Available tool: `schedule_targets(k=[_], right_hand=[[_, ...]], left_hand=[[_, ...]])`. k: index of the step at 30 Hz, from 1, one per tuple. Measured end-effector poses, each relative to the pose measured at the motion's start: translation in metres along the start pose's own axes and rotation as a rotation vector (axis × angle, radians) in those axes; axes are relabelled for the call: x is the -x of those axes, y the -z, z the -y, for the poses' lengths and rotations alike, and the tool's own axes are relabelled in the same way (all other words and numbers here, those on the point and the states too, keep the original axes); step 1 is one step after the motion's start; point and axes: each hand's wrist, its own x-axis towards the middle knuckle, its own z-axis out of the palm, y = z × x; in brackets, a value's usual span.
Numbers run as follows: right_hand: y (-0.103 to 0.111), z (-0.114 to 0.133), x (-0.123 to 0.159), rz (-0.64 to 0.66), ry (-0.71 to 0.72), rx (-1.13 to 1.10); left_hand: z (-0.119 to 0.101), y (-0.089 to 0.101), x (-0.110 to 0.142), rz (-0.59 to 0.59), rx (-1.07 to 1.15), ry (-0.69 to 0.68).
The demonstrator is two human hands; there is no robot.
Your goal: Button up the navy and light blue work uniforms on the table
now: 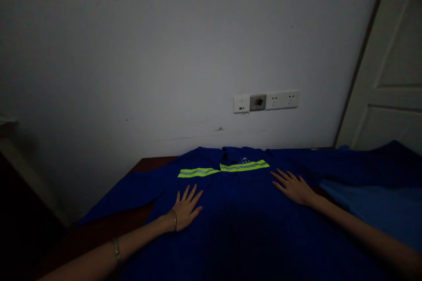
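A dark blue work jacket point(231, 197) lies spread out flat with its sleeves stretched to both sides. Across its chest runs a yellow-green reflective stripe point(245, 166), split at the front opening. My left hand point(186, 208) rests flat on the left part of the jacket, fingers spread, below the stripe. On the right part, my right hand point(295, 188) lies palm down with its fingers apart, close to the stripe's right end. Neither hand grips the cloth. The lower part of the jacket is in deep shadow.
Under the jacket is a dark red-brown table point(132, 217), against a white wall point(165, 52). Wall sockets point(281, 100) sit above the collar. Light blue cloth point(379, 206) lies at the right, near a white panelled door point(395, 96).
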Motion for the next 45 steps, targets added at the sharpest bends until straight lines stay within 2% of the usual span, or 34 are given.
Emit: schedule_targets(k=[3, 6, 9, 12, 15, 17, 22, 27, 34, 41, 45], right_hand=[[0.016, 0.001, -0.008, 0.078, 0.039, 0.018], [0.043, 0.004, -0.026, 0.132, 0.109, 0.014], [0.070, 0.009, -0.055, 0.084, 0.166, 0.025], [0.090, 0.017, -0.090, 0.027, 0.216, 0.015], [0.096, 0.028, -0.126, 0.006, 0.256, -0.004], [0.094, 0.037, -0.147, -0.007, 0.273, -0.033], [0.075, 0.057, -0.185, -0.002, 0.291, -0.067], [0.061, 0.073, -0.204, 0.029, 0.292, -0.090], [0.055, 0.084, -0.214, 0.079, 0.290, -0.095], [0.045, 0.092, -0.216, 0.121, 0.201, -0.093], [0.042, 0.095, -0.217, 0.138, 0.166, -0.117]], left_hand=[[-0.004, 0.009, -0.004, -0.039, -0.021, 0.014], [-0.002, 0.027, -0.022, -0.170, -0.052, -0.010], [0.010, 0.053, -0.058, -0.308, -0.079, -0.026], [0.029, 0.081, -0.103, -0.386, -0.110, 0.038], [0.049, 0.102, -0.145, -0.386, -0.077, 0.164], [0.062, 0.109, -0.168, -0.365, -0.004, 0.245], [0.082, 0.109, -0.205, -0.309, 0.172, 0.348], [0.085, 0.103, -0.223, -0.221, 0.259, 0.353], [0.072, 0.097, -0.236, -0.154, 0.301, 0.383], [0.065, 0.092, -0.240, -0.113, 0.350, 0.392], [0.063, 0.090, -0.240, -0.080, 0.406, 0.353]])
